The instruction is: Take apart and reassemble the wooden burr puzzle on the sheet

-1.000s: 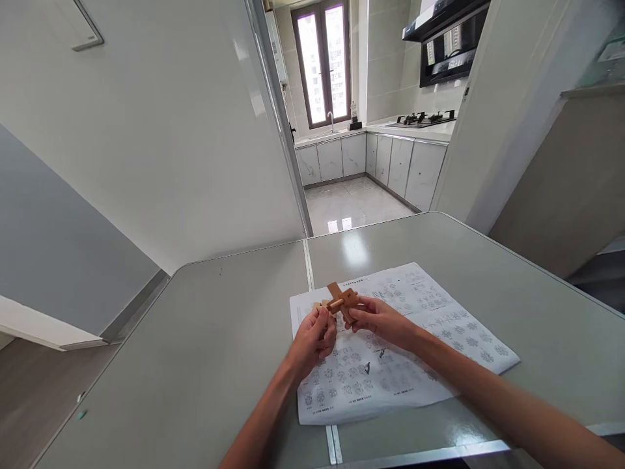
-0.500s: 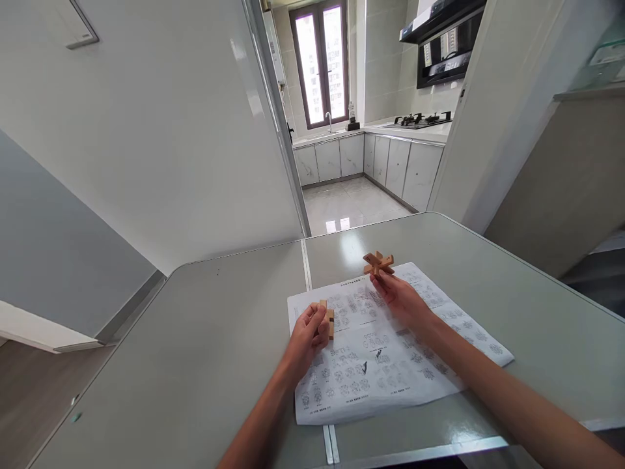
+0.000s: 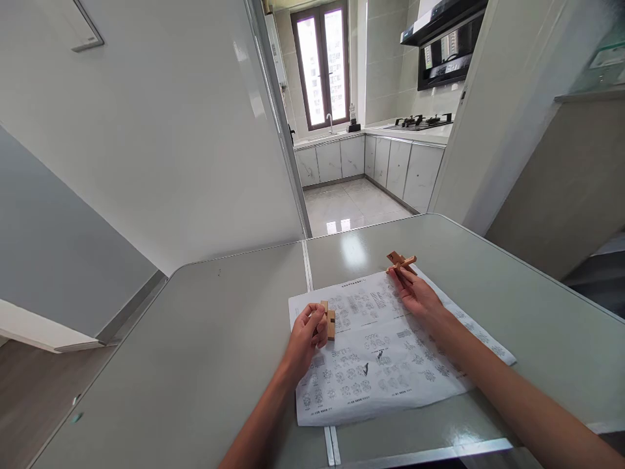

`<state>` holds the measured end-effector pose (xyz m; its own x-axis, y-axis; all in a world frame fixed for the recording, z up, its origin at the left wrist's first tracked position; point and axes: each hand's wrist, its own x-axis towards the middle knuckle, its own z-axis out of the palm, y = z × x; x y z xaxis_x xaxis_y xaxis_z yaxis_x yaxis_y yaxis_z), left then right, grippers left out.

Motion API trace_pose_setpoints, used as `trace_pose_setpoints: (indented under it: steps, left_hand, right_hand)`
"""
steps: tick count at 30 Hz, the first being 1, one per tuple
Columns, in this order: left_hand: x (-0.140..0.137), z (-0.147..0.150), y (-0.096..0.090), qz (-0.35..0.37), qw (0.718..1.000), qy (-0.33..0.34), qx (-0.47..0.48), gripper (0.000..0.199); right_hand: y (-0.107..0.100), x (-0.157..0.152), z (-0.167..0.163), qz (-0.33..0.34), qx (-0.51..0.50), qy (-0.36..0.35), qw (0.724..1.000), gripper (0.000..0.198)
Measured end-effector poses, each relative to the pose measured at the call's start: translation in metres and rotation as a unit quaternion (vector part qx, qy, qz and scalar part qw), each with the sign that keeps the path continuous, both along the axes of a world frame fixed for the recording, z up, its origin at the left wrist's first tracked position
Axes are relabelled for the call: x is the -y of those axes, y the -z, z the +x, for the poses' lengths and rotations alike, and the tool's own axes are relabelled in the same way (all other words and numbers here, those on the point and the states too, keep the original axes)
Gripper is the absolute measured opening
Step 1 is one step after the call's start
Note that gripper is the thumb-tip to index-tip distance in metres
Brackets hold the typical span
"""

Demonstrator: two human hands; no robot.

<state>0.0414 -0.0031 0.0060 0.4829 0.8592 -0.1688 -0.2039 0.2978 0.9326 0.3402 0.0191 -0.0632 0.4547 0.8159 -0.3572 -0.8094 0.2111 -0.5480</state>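
So the counter (image 3: 234, 326) is stretching out under both hands, with a printed sheet (image 3: 371, 348) lying below them. The right hand (image 3: 415, 296) is pinching a brown wooden cross (image 3: 402, 262) at its fingertips, while the left hand (image 3: 310, 327) is curling in just beside some lighter wooden blocks (image 3: 331, 326), though I can't tell if it's holding them. Looks like the step is handling the two separately, so the next move is probably calling for steady fingers.
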Motion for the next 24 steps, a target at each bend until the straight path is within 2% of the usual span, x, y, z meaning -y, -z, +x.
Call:
trace_pose_setpoints:
  steps: [6,10,16,21,24]
  left_hand:
    - [0.001,0.002,0.0,0.0,1.0,-0.009,-0.01,0.044]
    - [0.001,0.002,0.0,0.023,0.997,-0.072,-0.013,0.046]
    - [-0.002,0.0,0.0,0.052,0.986,-0.159,-0.017,0.049]
    - [-0.004,0.0,0.004,0.12,0.955,-0.258,-0.078,0.042]
    - [-0.005,-0.002,0.008,0.149,0.935,-0.293,-0.134,0.033]
  right_hand:
    - [0.003,0.0,0.002,0.003,-0.011,-0.006,1.0,0.018]
    - [0.002,0.001,0.005,0.008,-0.013,-0.018,1.0,0.021]
    - [-0.003,0.001,0.005,0.006,-0.023,-0.028,0.999,0.013]
    - [-0.011,0.003,0.0,-0.002,-0.029,-0.051,0.998,0.007]
    - [-0.019,0.008,-0.011,0.006,-0.031,-0.093,0.995,0.009]
